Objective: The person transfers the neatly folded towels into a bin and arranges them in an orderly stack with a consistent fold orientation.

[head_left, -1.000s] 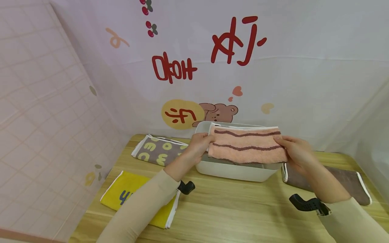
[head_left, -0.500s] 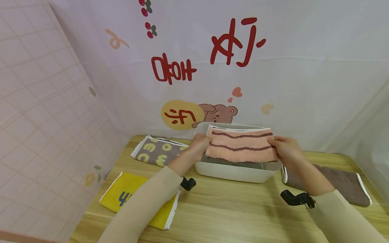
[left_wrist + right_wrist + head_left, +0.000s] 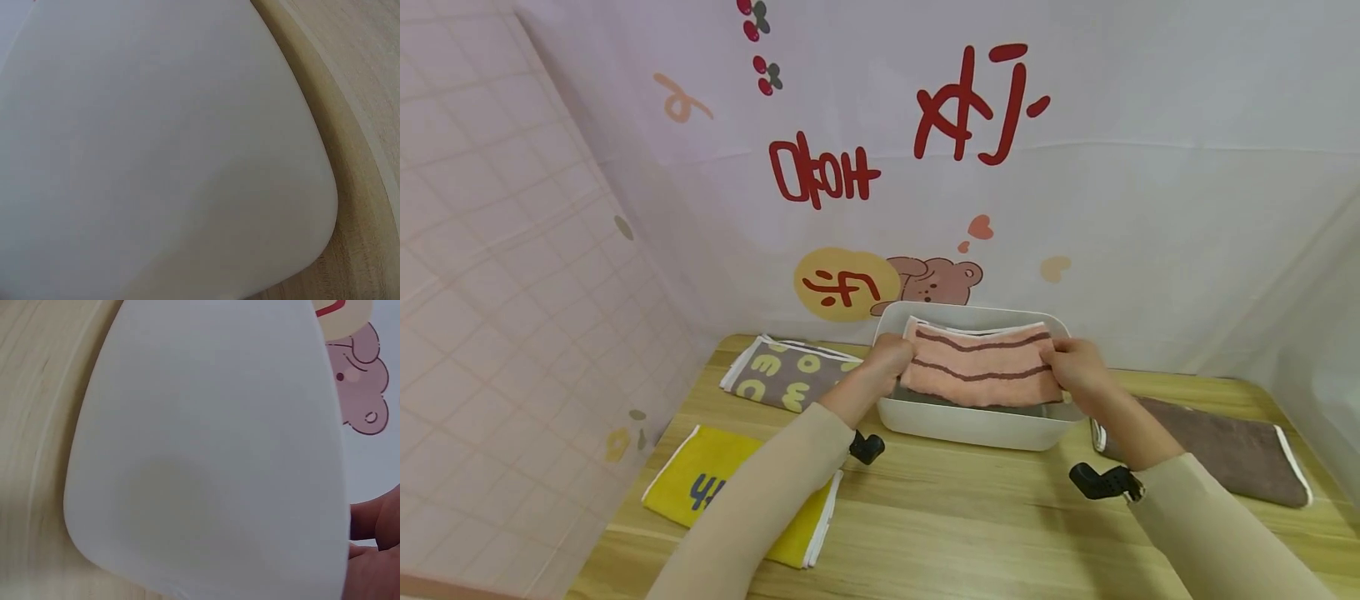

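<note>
A folded pink towel (image 3: 981, 358) with wavy brown stripes and a white edge sags between both hands at the mouth of a white plastic bin (image 3: 970, 430). Its left end is gripped by my left hand (image 3: 887, 360), its right end by my right hand (image 3: 1081, 368). Both hands are at the bin's short sides, near the rim. The left wrist view is filled by the bin's outer wall (image 3: 156, 137); no hand shows there. In the right wrist view, fingers (image 3: 375, 515) appear at the lower right, beyond the bin's rim. What lies beneath the towel is mostly hidden.
A folded grey towel with yellow-green letters (image 3: 775, 379) lies left of the bin. Nearer on the left is a yellow towel (image 3: 722, 454), partly under my left sleeve. A folded brown towel (image 3: 1232, 454) lies at right. Behind the wooden table (image 3: 940, 517) hangs a printed white cloth (image 3: 1150, 208).
The pink towel's right end has moved left with my right hand and lowered slightly, so it sags more within the bin's opening. My left hand has shifted only a little. The other towels stay put.
</note>
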A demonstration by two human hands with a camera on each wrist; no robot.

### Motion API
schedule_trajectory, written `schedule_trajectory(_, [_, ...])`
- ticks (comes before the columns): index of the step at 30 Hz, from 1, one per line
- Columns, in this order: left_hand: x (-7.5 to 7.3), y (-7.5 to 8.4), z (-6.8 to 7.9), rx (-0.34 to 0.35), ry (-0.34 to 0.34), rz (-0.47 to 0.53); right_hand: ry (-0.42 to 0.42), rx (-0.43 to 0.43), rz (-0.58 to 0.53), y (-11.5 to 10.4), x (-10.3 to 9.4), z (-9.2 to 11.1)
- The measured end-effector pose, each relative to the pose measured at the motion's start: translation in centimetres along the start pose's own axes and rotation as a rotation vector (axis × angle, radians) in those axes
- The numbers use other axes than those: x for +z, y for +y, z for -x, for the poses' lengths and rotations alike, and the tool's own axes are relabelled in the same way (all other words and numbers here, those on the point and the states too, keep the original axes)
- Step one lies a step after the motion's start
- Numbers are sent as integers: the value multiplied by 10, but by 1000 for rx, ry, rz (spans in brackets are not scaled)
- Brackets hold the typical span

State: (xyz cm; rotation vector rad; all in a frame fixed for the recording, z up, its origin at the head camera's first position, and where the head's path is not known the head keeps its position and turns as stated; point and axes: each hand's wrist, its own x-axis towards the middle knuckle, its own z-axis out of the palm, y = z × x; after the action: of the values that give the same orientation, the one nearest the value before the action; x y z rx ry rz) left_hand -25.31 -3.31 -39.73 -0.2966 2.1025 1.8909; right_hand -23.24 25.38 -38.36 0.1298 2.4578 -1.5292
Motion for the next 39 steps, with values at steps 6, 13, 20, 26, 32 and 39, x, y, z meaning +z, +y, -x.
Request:
schedule_trajectory(6, [3,-3,-2,-11,73,-55,-35,37,27,0,12,-4])
schedule_trajectory(13, [8,-1,-8,-75,82,-216,5,5,93,8,20,-11])
schedule_trajectory(20, [11,-1,-12,-93,60,-335,83,-44,162,16,26,-16])
schedule_trajectory(26, [13,-4,-11,-70,55,-363,102,-35,184,17,28,-15])
schedule_trajectory(32, [12,-2,-11,-83,45,-350,87,-79,274,14,26,-11])
schedule_trajectory(39, [11,3,-5,-90,28,-300,-5,-27,259,7,18,-8])
